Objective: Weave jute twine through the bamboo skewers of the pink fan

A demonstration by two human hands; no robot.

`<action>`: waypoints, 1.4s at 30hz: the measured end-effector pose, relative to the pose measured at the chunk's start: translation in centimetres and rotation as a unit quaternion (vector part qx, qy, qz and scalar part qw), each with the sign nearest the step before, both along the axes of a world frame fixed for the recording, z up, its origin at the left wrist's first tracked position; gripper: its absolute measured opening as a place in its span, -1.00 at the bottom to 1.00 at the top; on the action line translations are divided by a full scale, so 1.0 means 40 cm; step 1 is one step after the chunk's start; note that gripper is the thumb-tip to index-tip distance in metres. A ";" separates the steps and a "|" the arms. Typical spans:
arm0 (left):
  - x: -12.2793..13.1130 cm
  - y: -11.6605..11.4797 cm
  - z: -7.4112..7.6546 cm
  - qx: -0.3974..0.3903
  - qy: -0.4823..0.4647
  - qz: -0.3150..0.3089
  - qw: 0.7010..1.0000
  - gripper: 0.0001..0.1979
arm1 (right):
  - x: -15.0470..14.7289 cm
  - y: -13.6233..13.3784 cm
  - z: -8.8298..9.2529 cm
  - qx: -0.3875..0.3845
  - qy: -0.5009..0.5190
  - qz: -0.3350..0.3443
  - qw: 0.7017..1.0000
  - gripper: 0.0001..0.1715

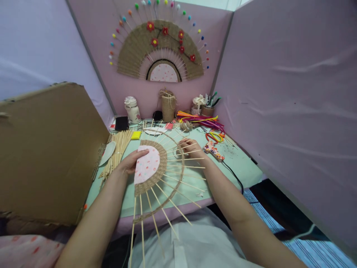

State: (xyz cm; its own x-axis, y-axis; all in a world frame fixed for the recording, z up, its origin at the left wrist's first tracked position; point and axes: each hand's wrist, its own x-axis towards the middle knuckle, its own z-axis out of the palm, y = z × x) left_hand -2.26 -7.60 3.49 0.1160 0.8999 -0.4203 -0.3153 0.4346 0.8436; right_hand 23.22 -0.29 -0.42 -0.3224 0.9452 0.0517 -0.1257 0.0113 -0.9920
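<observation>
Our bare forearms (103, 208) lie nearest; between them spreads the half-round woven fan (163, 163), its lower sticks (142, 238) over our lap. Our left hand (133, 160), partly closed, pinches its spotted centre (147, 163), thumb on top. Our right hand (192, 147) is curled small by the twine ring (183, 163); whether it grips twine we can't tell. We'd do well holding the centre steady, pulling lightly and keeping sticks evenly spread. Farther, above both hands, a flowered fan (167, 41) hangs, perhaps worth matching
</observation>
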 end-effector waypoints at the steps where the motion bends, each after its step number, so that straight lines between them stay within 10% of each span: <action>1: -0.003 -0.001 0.001 0.001 0.001 0.000 1.000 -0.84 | 0.005 0.001 0.003 0.005 -0.011 -0.007 1.000 -0.71; 21: -0.022 -0.004 0.027 -0.080 -0.012 0.024 0.996 -0.78 | 0.040 0.020 0.020 0.093 -0.036 -0.194 0.976 -0.77; 42: -0.022 0.000 0.031 -0.128 -0.027 0.030 0.991 -0.77 | 0.051 0.034 0.009 0.171 -0.022 -0.207 0.963 -0.74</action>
